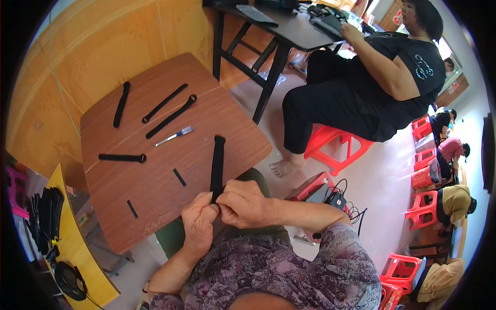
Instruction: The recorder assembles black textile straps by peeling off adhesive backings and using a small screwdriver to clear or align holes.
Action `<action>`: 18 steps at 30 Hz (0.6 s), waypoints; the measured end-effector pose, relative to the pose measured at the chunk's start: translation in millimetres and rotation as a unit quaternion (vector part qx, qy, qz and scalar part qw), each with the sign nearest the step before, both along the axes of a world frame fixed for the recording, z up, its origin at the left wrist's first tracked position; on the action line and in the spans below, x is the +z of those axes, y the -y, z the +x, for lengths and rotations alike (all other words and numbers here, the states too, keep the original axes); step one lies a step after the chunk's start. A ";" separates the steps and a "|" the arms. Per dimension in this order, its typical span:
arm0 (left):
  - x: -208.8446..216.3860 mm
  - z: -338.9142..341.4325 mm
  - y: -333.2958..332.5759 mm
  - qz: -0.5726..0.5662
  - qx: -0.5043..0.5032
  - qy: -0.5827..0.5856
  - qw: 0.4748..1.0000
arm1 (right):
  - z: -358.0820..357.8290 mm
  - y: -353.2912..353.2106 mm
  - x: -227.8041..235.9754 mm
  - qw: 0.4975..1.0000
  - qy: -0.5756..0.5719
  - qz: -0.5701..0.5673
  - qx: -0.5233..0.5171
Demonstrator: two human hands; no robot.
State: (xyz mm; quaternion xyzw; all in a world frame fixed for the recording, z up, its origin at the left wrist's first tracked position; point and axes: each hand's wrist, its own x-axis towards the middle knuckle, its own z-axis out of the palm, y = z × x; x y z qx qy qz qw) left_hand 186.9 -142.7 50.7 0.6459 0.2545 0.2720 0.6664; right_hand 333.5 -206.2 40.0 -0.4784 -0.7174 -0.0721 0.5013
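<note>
A black strap (218, 163) points away from me over the near right part of the brown table (150, 191). Its near end is pinched between the closed fingers of my left hand (198, 219) and my right hand (242, 203), which touch each other; the fingers cover that end. Past my hands lies a small screwdriver (175, 136) with a clear bluish handle. Several similar black straps lie flat around it, such as one with a ring-like end (171, 117) and one at the left (122, 158). Two short black strips (179, 177) rest nearer to me.
Another person (361, 98) sits on a red stool (338, 150) at a dark table (294, 31) on the far right. A red machine with cables (315, 188) stands on the floor to my right. At my left, black straps hang in a bundle (45, 214) by a yellow board (77, 248).
</note>
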 end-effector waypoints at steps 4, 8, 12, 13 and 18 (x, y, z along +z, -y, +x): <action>-0.6 -4.1 -1.9 -0.007 0.006 -0.019 1.000 | 3.9 0.0 -2.2 0.998 0.038 -0.050 -0.009; 17.5 -1.5 -5.7 -0.061 -0.012 -0.010 0.998 | 4.4 -8.9 10.1 1.000 -0.008 -0.019 0.021; 9.5 1.3 -14.6 -0.134 -0.043 0.021 0.990 | 7.5 -9.5 6.8 0.997 -0.029 -0.060 0.025; 8.3 1.4 -15.3 -0.164 -0.059 0.032 0.984 | 7.3 -10.1 5.2 0.997 -0.033 -0.064 0.026; 4.6 -0.3 -13.9 -0.241 -0.057 0.062 0.967 | 5.1 -9.3 0.7 0.996 -0.041 -0.072 0.034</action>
